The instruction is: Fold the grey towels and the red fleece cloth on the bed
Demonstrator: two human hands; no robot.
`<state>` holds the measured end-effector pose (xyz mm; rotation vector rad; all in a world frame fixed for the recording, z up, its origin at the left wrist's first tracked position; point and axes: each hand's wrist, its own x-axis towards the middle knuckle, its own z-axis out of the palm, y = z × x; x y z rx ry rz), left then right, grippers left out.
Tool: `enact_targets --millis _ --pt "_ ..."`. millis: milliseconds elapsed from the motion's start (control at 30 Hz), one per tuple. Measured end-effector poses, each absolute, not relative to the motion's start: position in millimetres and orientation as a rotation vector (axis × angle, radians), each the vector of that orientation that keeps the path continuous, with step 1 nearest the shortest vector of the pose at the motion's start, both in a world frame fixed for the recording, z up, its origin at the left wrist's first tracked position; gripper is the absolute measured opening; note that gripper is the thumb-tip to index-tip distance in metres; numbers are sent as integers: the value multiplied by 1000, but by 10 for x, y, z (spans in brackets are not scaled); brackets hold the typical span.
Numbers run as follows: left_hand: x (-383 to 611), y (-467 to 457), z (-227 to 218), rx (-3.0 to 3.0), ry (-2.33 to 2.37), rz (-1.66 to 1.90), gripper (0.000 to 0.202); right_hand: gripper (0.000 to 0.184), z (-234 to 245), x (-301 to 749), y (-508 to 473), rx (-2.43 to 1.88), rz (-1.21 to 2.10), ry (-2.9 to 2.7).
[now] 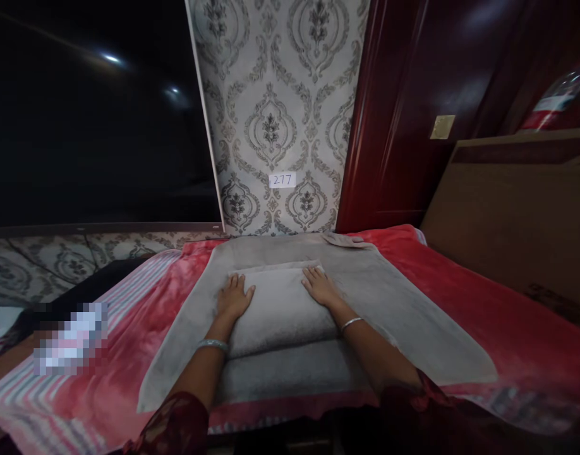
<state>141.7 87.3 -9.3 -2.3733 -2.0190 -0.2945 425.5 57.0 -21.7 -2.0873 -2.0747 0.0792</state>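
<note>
Folded rectangular pale-grey fabric bundle point(275, 309), on larger grey cloth point(408, 322); left hand point(233, 298), right hand point(321, 287) on bundle's far corners, each grip spread.

The person's sleeves point(179, 420) are showing dark red, patterned cloth; a broad greyish bangle point(212, 345) is circling the left wrist point(222, 327), a slim silvery bracelet point(351, 324) the right wrist point(337, 304).

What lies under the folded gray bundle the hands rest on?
Gray cloth spreads out around it, over a red blanket; whatever lies directly beneath the bundle is covered.
</note>
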Motion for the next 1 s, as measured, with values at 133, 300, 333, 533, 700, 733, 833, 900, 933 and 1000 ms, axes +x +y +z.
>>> enact_targets --millis 133,300,333,533,700,733,833,900,933,1000 --pt "1412 928 -88 -2390 -2027 -247 68 58 -227 4266 580 -2085 83 -2069" --pt "1409 964 -78 -2402 -2005 -209 68 58 -265 4280 596 -2045 84 -2049" --pt "1406 969 -61 -2400 -2003 -198 68 57 -262 4291 609 -2030 93 -2039" --pt "1383 1149 197 -2447 -1907 -172 51 50 -109 4490 791 -2088 106 -1777" --pt "1374 1470 360 -2402 -1974 -212 34 39 41 4669 1013 -2239 151 -1538" --pt "1363 1528 368 -2406 -1993 -220 30 37 53 4685 1055 -2258 169 -1500" --pt "1315 1643 328 -2463 -2044 -259 20 29 32 4701 1145 -2289 219 -1418" --pt "1281 1659 248 -2484 -2074 -320 18 25 -35 4700 1155 -2288 229 -1377" --pt "1267 1653 197 -2479 -2087 -360 18 25 -78 4701 1144 -2283 224 -1357" --pt "1246 1625 86 -2451 -2112 -449 21 26 -170 4707 1107 -2266 203 -1326"
